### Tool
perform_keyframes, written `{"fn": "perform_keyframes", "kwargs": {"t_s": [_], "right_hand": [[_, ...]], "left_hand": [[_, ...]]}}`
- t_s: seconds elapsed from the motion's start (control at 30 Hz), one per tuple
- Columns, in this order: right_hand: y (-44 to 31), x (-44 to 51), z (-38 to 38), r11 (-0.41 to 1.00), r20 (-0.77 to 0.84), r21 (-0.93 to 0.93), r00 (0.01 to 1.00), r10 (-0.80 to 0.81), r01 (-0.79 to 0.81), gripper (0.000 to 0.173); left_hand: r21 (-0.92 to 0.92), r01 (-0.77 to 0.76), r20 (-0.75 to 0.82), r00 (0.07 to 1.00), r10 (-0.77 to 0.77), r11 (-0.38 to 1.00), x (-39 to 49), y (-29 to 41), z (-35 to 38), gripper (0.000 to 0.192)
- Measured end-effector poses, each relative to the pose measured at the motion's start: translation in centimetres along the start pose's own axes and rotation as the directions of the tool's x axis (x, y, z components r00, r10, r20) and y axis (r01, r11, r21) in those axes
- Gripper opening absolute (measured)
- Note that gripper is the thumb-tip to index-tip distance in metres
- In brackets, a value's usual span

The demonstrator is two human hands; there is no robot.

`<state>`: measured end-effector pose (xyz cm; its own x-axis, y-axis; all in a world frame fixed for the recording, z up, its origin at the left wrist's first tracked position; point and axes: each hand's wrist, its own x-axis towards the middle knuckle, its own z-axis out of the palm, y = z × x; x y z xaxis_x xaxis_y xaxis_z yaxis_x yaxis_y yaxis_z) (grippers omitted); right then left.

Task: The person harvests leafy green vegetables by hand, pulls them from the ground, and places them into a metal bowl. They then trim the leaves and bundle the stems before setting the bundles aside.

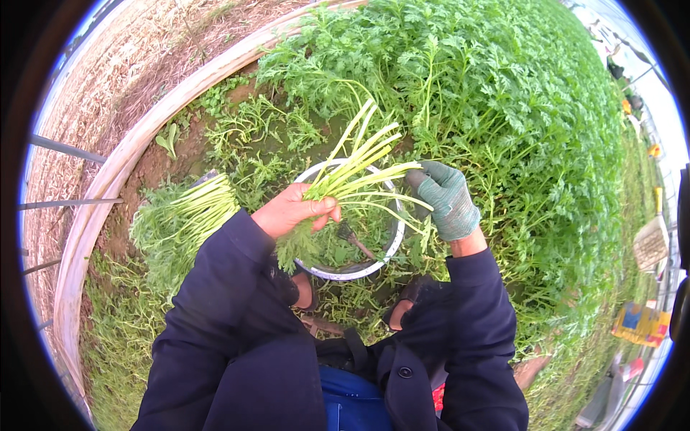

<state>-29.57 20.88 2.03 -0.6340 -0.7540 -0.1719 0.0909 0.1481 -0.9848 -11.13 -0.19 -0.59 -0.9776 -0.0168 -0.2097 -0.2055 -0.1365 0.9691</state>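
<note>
My bare left hand [295, 211] grips a bunch of leafy greens by its leafy part, the pale cut stems [358, 172] fanning up and right. They look like garland chrysanthemum. My right hand [443, 200], in a grey-green knit glove, has its fingers curled at the ends of the right-hand stems. Below both hands stands a round, white-rimmed tub [400, 237] between my feet. Loose leaves [329, 248] lie in it, along with a small hand tool [356, 241] with a dark head and a brownish handle. The held bunch hides part of the tub.
A stacked pile of cut greens [188, 221] lies on the left. Dense standing greens [485, 97] fill the far and right side. A pale plastic sheet edge [118, 161] curves along the left, crossed by metal rods [70, 203]. A yellow bag or box [641, 323] sits far right.
</note>
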Motion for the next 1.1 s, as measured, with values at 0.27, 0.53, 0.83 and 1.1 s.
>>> {"fn": "perform_keyframes", "kwargs": {"t_s": [0.27, 0.53, 0.83, 1.1], "right_hand": [[1.4, 0.5, -0.2, 0.91, -0.165, 0.402, 0.986, -0.033, 0.098, 0.015], [4.7, 2.4, 0.1, 0.998, -0.372, 0.07, 0.928, 0.02, 0.006, 0.022], [3.6, 2.2, 3.3, 0.976, -0.011, 0.017, 0.976, -0.217, 0.217, 0.058], [1.7, 1.9, 1.0, 0.932, -0.336, -0.078, 0.87, -0.36, 0.355, 0.022]], "left_hand": [[0.011, -0.033, 0.021, 0.999, 0.033, 0.999, 0.3, -0.4, 0.0, 0.034], [-0.054, -0.091, -0.092, 0.992, 0.086, 0.994, 0.1, -0.3, -0.8, 0.033], [-0.181, -0.035, -0.024, 0.999, 0.031, 0.983, -0.3, 0.1, -0.8, 0.032], [-0.093, -0.017, 0.033, 0.999, 0.02, 0.996, -0.4, 0.0, -0.8, 0.032]]}}
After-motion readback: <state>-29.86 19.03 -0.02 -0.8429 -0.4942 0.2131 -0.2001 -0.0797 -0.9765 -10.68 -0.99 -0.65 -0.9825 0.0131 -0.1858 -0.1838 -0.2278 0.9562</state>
